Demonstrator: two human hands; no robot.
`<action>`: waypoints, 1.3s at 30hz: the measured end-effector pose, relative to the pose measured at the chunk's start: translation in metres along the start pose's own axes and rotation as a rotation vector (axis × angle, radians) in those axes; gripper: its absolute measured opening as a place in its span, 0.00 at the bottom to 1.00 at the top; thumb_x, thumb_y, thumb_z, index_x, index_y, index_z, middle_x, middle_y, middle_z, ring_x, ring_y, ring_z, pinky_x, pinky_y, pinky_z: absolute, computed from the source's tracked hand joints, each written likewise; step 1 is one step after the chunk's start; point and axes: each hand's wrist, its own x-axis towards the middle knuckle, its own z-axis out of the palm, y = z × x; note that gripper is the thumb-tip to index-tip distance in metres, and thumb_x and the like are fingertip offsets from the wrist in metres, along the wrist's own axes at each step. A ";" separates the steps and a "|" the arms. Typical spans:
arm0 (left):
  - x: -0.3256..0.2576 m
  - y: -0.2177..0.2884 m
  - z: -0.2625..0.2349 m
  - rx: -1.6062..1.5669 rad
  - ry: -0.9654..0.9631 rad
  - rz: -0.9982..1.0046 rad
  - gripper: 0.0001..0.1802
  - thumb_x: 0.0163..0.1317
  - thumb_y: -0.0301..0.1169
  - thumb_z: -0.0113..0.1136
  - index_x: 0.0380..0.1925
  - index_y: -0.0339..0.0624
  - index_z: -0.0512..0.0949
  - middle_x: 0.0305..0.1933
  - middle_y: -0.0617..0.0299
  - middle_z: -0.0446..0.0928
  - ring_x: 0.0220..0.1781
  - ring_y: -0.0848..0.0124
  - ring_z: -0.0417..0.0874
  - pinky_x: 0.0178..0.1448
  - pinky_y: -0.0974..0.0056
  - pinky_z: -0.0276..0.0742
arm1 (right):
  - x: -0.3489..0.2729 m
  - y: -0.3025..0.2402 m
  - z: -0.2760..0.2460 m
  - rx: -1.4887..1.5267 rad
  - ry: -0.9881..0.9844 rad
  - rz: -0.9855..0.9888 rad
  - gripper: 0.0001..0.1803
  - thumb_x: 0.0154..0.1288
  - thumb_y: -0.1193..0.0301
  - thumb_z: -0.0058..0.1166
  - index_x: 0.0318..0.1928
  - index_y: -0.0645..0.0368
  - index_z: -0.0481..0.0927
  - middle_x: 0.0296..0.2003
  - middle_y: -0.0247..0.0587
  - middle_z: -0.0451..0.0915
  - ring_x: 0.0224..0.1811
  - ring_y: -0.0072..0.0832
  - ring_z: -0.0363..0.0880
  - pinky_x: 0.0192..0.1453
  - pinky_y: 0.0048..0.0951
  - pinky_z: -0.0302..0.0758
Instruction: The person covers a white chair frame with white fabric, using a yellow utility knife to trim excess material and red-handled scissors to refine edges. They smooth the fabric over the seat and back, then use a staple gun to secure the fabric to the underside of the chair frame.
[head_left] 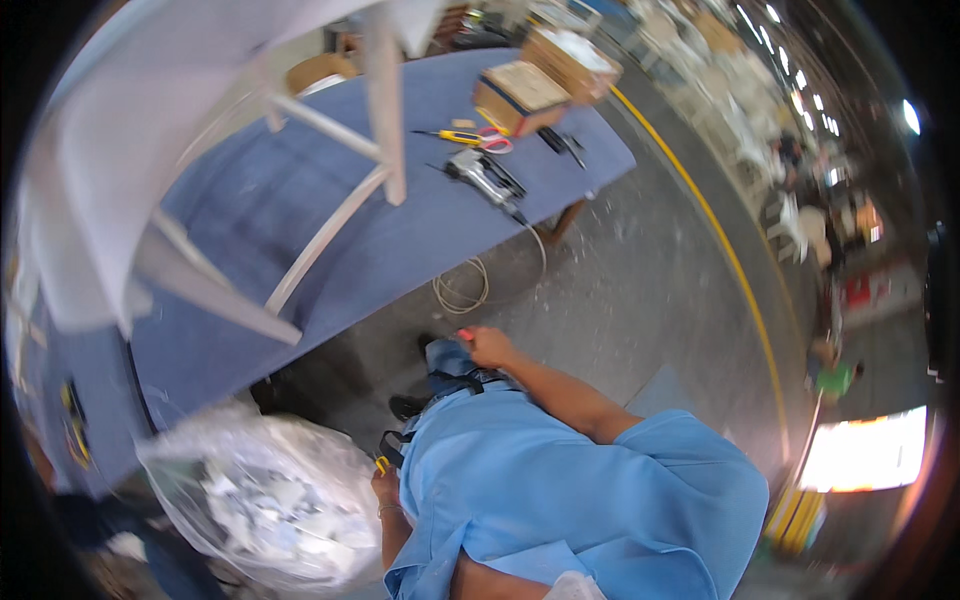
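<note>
I look down my own light blue shirt [560, 480]. My right hand [490, 347] reaches down by my hip with its fingers curled, and a small red thing [465, 334] shows at the fingertips. My left hand [385, 490], a thin bracelet on its wrist, hangs at my side against a clear plastic bag [260, 490] of white scraps. A small yellow thing [381, 464] sits just above its fingers beside a black strap. The shirt hides part of this hand, so its grip is unclear.
A blue-covered table [300, 200] carries a white chair [385, 110], a nail gun [480, 172], red-handled scissors [492, 140], a yellow knife [455, 135] and cardboard boxes [520, 92]. A coiled hose [462, 290] lies on the grey floor. A yellow floor line [740, 270] curves past at right.
</note>
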 end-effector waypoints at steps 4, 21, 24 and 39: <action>0.031 0.098 -0.040 -0.013 -0.123 -0.245 0.13 0.72 0.31 0.58 0.53 0.41 0.74 0.28 0.55 0.79 0.18 0.67 0.76 0.20 0.63 0.72 | -0.032 0.138 0.010 0.095 0.129 0.472 0.17 0.57 0.66 0.56 0.45 0.61 0.85 0.45 0.60 0.84 0.50 0.53 0.84 0.55 0.50 0.80; -0.001 0.304 0.210 0.948 -0.163 0.266 0.09 0.71 0.33 0.55 0.47 0.44 0.75 0.26 0.57 0.77 0.19 0.66 0.78 0.21 0.60 0.75 | 0.191 0.458 -0.276 0.614 0.510 0.777 0.22 0.65 0.67 0.47 0.59 0.55 0.78 0.58 0.61 0.79 0.63 0.54 0.76 0.66 0.49 0.74; -0.019 0.333 0.268 0.847 -0.179 0.183 0.10 0.71 0.34 0.55 0.48 0.43 0.75 0.27 0.56 0.78 0.20 0.65 0.79 0.22 0.59 0.76 | 0.243 0.484 -0.313 0.607 0.407 0.770 0.22 0.66 0.67 0.48 0.59 0.58 0.78 0.57 0.62 0.79 0.63 0.53 0.77 0.66 0.48 0.74; -0.067 0.370 0.391 0.656 -0.044 0.117 0.17 0.69 0.38 0.58 0.52 0.41 0.78 0.31 0.53 0.83 0.27 0.61 0.85 0.28 0.54 0.80 | 0.186 0.505 -0.245 1.157 0.138 0.339 0.05 0.67 0.71 0.52 0.39 0.57 0.78 0.19 0.34 0.75 0.15 0.25 0.71 0.19 0.33 0.66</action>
